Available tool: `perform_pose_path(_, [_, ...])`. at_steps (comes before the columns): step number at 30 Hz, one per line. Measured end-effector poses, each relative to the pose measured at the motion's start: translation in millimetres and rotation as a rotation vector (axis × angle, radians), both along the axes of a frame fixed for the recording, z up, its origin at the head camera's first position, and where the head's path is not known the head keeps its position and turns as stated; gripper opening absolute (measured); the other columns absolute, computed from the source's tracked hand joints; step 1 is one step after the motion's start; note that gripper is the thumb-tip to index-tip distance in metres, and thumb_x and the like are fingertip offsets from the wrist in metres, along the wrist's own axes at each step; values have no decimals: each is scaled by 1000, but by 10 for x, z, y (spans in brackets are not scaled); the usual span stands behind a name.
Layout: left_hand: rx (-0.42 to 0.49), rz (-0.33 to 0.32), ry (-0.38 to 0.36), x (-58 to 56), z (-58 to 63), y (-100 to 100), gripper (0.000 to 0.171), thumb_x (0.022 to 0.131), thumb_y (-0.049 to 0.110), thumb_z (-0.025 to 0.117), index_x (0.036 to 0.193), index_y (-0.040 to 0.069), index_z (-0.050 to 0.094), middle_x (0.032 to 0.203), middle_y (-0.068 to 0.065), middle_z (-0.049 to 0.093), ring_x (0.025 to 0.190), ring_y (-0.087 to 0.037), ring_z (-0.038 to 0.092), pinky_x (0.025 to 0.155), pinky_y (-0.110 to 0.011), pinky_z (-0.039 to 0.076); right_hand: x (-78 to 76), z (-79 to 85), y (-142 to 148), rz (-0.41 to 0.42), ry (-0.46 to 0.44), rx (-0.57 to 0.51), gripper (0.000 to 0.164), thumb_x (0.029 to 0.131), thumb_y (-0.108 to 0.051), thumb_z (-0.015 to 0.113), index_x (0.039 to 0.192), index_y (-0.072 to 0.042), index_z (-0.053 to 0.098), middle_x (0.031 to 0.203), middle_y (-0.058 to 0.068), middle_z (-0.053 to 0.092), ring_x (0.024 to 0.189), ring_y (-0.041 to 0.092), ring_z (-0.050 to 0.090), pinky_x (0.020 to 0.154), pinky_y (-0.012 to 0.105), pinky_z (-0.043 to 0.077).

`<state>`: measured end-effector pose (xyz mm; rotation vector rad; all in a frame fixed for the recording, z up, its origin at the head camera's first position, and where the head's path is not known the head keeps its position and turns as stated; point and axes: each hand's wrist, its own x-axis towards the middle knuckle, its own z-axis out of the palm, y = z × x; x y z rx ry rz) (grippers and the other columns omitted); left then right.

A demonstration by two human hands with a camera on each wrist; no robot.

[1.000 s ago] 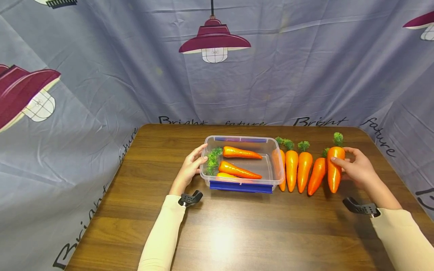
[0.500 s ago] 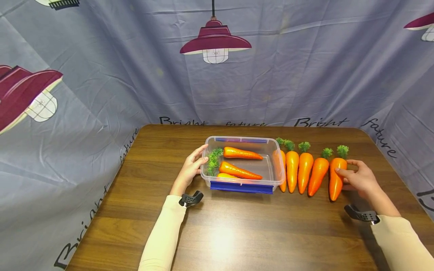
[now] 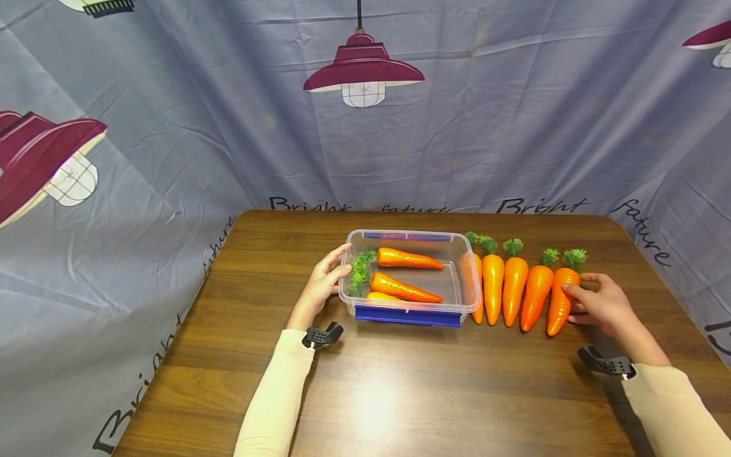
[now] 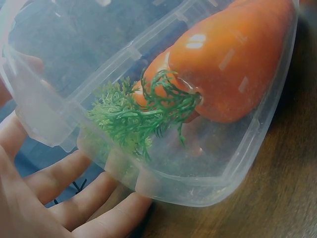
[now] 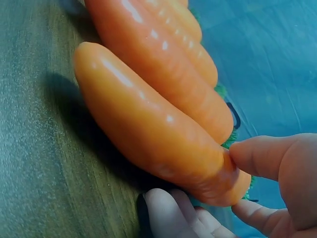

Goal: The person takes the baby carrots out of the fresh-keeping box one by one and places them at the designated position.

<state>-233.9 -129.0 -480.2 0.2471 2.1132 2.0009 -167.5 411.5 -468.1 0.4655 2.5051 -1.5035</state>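
My left hand [image 3: 318, 287] rests against the left end of a clear plastic food container [image 3: 457, 279] with blue side clips. In the left wrist view its fingers [image 4: 74, 171] lie spread along the container's end wall. Inside lie orange carrots [image 3: 407, 287] with green tops [image 3: 360, 271] to the left; one by the front wall is partly hidden. On the right, my right hand [image 3: 606, 303] pinches the outermost carrot [image 3: 559, 308] near its thick end. The right wrist view shows thumb and fingertips about that carrot [image 5: 158, 134], just above or on the table; which, I cannot tell.
Several more carrots [image 3: 516, 289] lie side by side right of the container, tops toward the back. The leftmost is partly behind the container's wall. A wooden table [image 3: 434, 387] carries everything. A grey-blue printed curtain [image 3: 457, 146] hangs behind its far edge.
My right hand has lowered its carrot toward the table, then shifted it left against the end of the row. The neighbouring carrot's top now shows fully. The left hand and container have stayed put.
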Motion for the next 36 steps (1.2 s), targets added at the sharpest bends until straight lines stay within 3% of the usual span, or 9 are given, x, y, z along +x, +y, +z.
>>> perform_pose_path(7, [-12,2,9,1,-11,-2,56,102,16,54,157,19,40,164,-18,35,127,-37,57,83,-39,63,9,4,7,3,8,2,78,106,-24,49,149,20,1,92,11,60,66,7,69,64,38,64])
perform_pose_path(13, [-17,4,14,13,3,3,56,102,16,54,157,19,40,163,-18,36,127,-37,57,83,-40,63,27,14,51,-3,8,23,79,106,-27,48,149,21,1,105,26,56,66,7,69,64,38,64])
perform_pose_path(21, [-14,1,18,8,-1,2,57,102,16,54,157,19,40,165,-17,33,128,-39,57,83,-41,63,46,20,41,-4,-18,55,77,106,-29,48,148,22,6,95,16,60,66,7,68,64,37,64])
perform_pose_path(29, [-3,2,16,6,-6,-4,56,102,16,54,157,19,40,163,-17,37,123,-32,59,80,-36,64,13,16,-17,3,-28,6,80,106,-29,48,149,22,3,93,13,59,66,9,69,66,35,64])
perform_pose_path(36, [2,-1,16,-13,-32,-10,56,102,16,54,157,18,40,161,-18,39,120,-31,60,79,-34,63,7,11,-10,-6,-22,35,83,105,-34,49,149,22,6,99,21,59,66,10,70,66,36,64])
